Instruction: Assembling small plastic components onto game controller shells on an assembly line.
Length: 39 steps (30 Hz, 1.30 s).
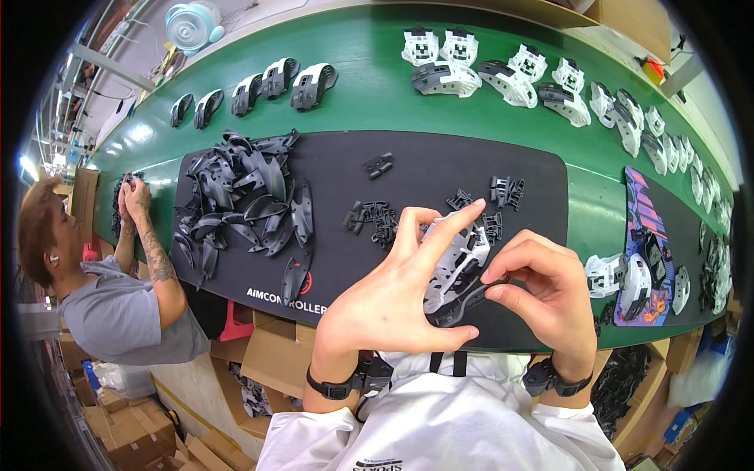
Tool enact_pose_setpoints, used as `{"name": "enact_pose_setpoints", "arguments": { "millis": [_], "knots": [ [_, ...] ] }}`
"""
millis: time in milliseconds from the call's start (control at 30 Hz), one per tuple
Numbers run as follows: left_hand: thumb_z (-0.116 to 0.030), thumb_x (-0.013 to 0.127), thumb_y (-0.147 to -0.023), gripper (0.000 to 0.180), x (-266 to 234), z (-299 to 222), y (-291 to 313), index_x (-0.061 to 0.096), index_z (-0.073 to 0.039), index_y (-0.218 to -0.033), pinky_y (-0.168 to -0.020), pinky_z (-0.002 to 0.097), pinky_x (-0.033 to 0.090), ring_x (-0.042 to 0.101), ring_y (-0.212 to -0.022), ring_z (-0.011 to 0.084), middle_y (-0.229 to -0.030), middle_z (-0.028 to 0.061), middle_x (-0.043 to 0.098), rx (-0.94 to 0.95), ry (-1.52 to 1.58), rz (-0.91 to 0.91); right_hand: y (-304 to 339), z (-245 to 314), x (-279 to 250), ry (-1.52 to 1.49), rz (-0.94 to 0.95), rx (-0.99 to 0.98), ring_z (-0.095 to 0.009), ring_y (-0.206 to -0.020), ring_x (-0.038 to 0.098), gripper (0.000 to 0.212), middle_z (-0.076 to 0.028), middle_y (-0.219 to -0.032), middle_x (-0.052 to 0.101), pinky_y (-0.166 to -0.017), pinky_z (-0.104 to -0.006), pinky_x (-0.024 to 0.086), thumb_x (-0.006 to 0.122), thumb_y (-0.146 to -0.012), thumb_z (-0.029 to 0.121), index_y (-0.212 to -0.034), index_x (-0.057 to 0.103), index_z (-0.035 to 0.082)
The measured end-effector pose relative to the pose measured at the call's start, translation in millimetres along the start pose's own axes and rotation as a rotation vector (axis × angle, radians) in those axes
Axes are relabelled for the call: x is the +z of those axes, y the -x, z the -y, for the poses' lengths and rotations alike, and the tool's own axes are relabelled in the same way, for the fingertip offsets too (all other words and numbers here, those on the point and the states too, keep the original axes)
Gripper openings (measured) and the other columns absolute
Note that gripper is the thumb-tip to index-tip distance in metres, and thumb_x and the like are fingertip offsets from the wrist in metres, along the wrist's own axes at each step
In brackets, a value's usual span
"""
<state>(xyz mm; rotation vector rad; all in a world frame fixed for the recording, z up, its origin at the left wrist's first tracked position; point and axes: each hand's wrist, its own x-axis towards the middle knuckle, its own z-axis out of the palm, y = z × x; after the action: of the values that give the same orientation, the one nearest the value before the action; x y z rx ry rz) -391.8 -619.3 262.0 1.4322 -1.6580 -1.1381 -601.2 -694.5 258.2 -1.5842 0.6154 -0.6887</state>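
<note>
a: what's in hand right now?
b: looks like a fitting step – the left hand [393,294] is closed around a white plastic shell [458,263], index finger stretched over its top, thumb underneath. the right hand [546,294] pinches narrow at a dark curved side piece [463,302] along the shell's lower edge, just over the near edge of the black mat [440,165]

a: so what does the next move call for?
b: my guess – pressing that dark piece home while the left hand keeps the shell steady. whether it's already seated, i can't tell

a: counts?
b: one shell in the hands. five dark shells [259,85] in a row on the green table [369,102], far left. white-and-grey shells [503,74] top right – about nine clear ones, then more along the rim too crowded to count. one heap of dark side pieces [239,196] on the mat, too tangled to number, plus a few clusters of small black clips [377,218]

a: anyone else?
b: one co-worker [118,306] at the left, both hands up at the table edge
</note>
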Motion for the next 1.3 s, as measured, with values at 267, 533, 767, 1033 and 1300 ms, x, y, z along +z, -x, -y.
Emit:
{"name": "enact_pose_setpoints", "arguments": {
  "millis": [267, 533, 767, 1033, 1300],
  "knots": [
    [-0.014, 0.079, -0.061, 0.108, 3, 2, -1, 0.031, -0.008, -0.157, -0.105, 0.0414, 0.039, 0.041, -0.122, 0.0380, -0.132, 0.0227, 0.041, 0.057, -0.007, 0.022, 1, -2, 3, 0.184, -0.120, -0.080, -0.015, -0.081, 0.065, 0.022, -0.009, -0.093, 0.065, -0.071, -0.0263, 0.055, 0.075, -0.078, -0.009, -0.098, 0.071, -0.001],
    [-0.007, 0.071, -0.062, 0.106, 4, -4, -3, 0.029, -0.010, -0.158, -0.103, 0.0411, 0.042, 0.044, -0.118, 0.0396, -0.127, 0.0237, 0.038, 0.008, 0.006, 0.054, 3, -8, 19, 0.187, -0.279, -0.138, -0.014, -0.073, 0.063, 0.024, -0.010, -0.096, 0.062, -0.064, -0.0272, 0.052, 0.075, -0.076, -0.009, -0.097, 0.070, 0.000],
    [-0.009, 0.073, -0.063, 0.106, 2, -2, -1, 0.029, -0.009, -0.158, -0.104, 0.0418, 0.040, 0.042, -0.120, 0.0396, -0.129, 0.0245, 0.038, 0.071, -0.007, 0.081, 9, 3, 8, 0.364, -0.195, -0.163, -0.017, -0.077, 0.065, 0.025, -0.009, -0.099, 0.058, -0.065, -0.0292, 0.053, 0.076, -0.075, -0.010, -0.096, 0.072, 0.004],
    [-0.014, 0.079, -0.061, 0.109, 2, -11, -2, 0.028, -0.007, -0.158, -0.104, 0.0417, 0.039, 0.041, -0.121, 0.0384, -0.129, 0.0236, 0.038, 0.029, 0.014, 0.116, 14, -3, 4, 0.177, -0.179, -0.196, -0.016, -0.077, 0.065, 0.025, -0.009, -0.095, 0.061, -0.066, -0.0291, 0.054, 0.077, -0.076, -0.008, -0.096, 0.074, 0.005],
    [-0.012, 0.077, -0.062, 0.109, 7, -4, -5, 0.028, -0.006, -0.158, -0.103, 0.0413, 0.040, 0.043, -0.119, 0.0382, -0.128, 0.0230, 0.042, 0.088, -0.048, 0.100, 19, -1, 7, 0.475, -0.239, -0.251, -0.018, -0.082, 0.063, 0.031, -0.010, -0.108, 0.060, -0.067, -0.0292, 0.054, 0.078, -0.076, -0.005, -0.105, 0.075, 0.007]
  ]
}}
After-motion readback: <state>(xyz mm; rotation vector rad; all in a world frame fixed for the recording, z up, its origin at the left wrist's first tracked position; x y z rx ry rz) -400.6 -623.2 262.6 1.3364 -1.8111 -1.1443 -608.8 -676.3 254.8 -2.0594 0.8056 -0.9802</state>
